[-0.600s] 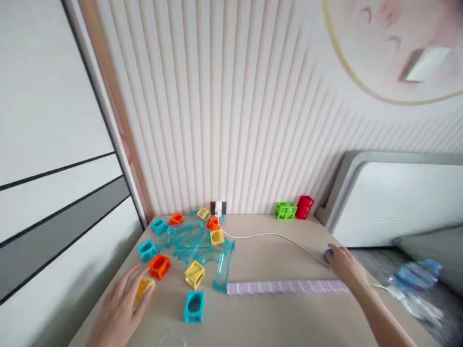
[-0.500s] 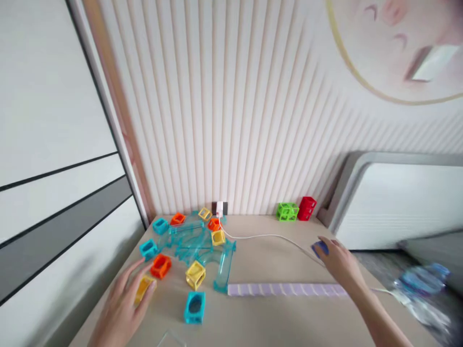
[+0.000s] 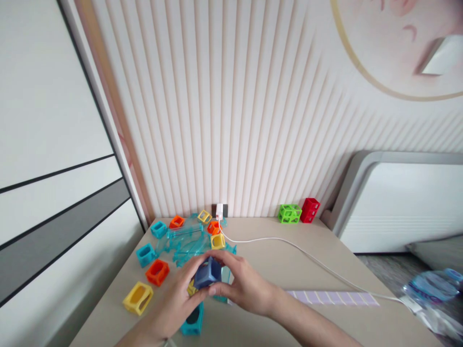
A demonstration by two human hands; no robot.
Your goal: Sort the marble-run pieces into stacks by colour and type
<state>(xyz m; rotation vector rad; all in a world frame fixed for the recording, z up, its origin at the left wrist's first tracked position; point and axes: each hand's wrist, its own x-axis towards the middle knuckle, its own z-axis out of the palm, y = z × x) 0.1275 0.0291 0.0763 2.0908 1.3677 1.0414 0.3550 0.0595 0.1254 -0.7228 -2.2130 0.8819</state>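
Note:
A dark blue hollow cube block [image 3: 209, 273] is held between both hands above the front middle of the table. My left hand [image 3: 177, 299] closes on its left side, and my right hand [image 3: 249, 286] grips it from the right with thumb and fingers. Just behind the left fingers a yellow cube block [image 3: 191, 288] peeks out, mostly covered. Below the hands lies a teal cube block [image 3: 193, 323], partly hidden by the left hand. To the left are another yellow block [image 3: 138, 298] and an orange block [image 3: 157, 272].
Translucent teal track pieces [image 3: 191, 248] lie in a pile with several coloured blocks at the back left. Green blocks [image 3: 289, 213] and a red block stack [image 3: 310, 210] stand by the wall. A white cable [image 3: 275, 238] and a purple strip [image 3: 336, 298] cross the table.
My right hand has moved left, bringing the blue cube block to the middle. My left hand has left the yellow block's side, moved right and closed on the blue block too.

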